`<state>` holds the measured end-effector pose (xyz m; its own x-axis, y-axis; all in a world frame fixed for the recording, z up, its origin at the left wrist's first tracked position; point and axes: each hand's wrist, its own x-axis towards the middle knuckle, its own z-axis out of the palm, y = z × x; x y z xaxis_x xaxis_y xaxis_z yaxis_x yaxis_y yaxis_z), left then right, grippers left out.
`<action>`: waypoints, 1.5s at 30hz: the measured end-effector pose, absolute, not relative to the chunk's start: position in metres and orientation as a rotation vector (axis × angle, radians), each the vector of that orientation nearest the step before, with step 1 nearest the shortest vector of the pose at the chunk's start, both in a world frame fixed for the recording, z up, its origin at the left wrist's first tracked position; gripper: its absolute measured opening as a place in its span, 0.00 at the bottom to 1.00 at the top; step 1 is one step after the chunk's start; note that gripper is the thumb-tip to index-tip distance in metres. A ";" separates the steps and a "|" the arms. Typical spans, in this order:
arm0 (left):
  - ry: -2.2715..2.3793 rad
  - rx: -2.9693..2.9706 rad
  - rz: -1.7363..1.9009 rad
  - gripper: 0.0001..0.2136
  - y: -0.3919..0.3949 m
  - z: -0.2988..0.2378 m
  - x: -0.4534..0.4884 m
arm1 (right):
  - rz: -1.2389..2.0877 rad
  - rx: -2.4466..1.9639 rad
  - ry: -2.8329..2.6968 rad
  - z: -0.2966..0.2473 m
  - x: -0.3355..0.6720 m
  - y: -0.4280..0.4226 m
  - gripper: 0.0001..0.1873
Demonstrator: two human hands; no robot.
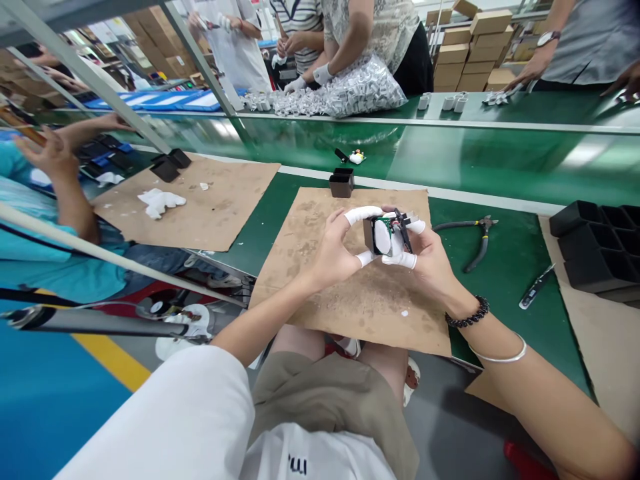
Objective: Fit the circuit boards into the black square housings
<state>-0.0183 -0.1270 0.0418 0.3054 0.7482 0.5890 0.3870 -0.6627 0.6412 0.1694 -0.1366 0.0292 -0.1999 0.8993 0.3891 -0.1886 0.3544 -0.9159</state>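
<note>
Both hands hold one small black plastic housing [370, 235] above the cardboard sheet. Its open side faces right and shows a green circuit board and a white lump inside. My left hand [337, 250], with white finger covers on thumb and forefinger, grips the housing from the left. On the other side, my right hand [433, 257], also in white finger covers, pinches a black piece with metal prongs [404, 230] at the opening. Whether that piece is joined to the board, I cannot tell. Another black housing [341, 183] stands at the far edge of the cardboard [320, 293].
Right of the cardboard lie cutting pliers [484, 240] and a small black pen-like tool [536, 288]. Black housings [595, 247] are grouped at far right. Beyond runs a green conveyor [450, 150] bearing a small part [357, 157]. A co-worker's arm [65, 173] is at left; others stand opposite.
</note>
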 end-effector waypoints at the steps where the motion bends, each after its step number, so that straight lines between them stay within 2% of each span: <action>1: 1.020 2.198 1.303 0.25 -0.127 0.041 -0.019 | 1.145 -0.684 -1.421 0.029 0.169 -0.137 0.32; 10: 0.993 2.204 1.309 0.25 -0.130 0.040 -0.020 | 1.143 -0.648 -1.434 0.034 0.168 -0.141 0.29; 23: 1.003 2.200 1.318 0.25 -0.128 0.038 -0.020 | 1.140 -0.684 -1.430 0.035 0.168 -0.142 0.32; 35: 1.013 2.191 1.323 0.26 -0.127 0.033 -0.022 | 1.109 -0.662 -1.474 0.029 0.167 -0.139 0.29; 37: 1.000 2.117 1.331 0.27 -0.123 0.028 -0.022 | 1.103 -0.677 -1.507 0.027 0.169 -0.137 0.36; 40: 0.885 1.890 1.257 0.33 -0.113 0.021 -0.023 | 1.122 -0.702 -1.534 0.025 0.173 -0.131 0.58; 42: 0.795 1.706 1.098 0.34 -0.108 0.019 -0.027 | 1.139 -0.721 -1.526 0.024 0.177 -0.128 0.65; 43: 0.759 1.622 1.003 0.33 -0.106 0.019 -0.029 | 1.140 -0.733 -1.519 0.024 0.178 -0.128 0.62; 45: 0.710 1.501 0.854 0.29 -0.104 0.021 -0.033 | 1.112 -0.758 -1.527 0.026 0.180 -0.129 0.49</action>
<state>-0.0333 -0.1041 0.0206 0.5427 0.8325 0.1114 -0.0421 -0.1055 0.9935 0.1803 -0.1285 0.0256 -0.2475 0.8929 0.3761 -0.0840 0.3670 -0.9264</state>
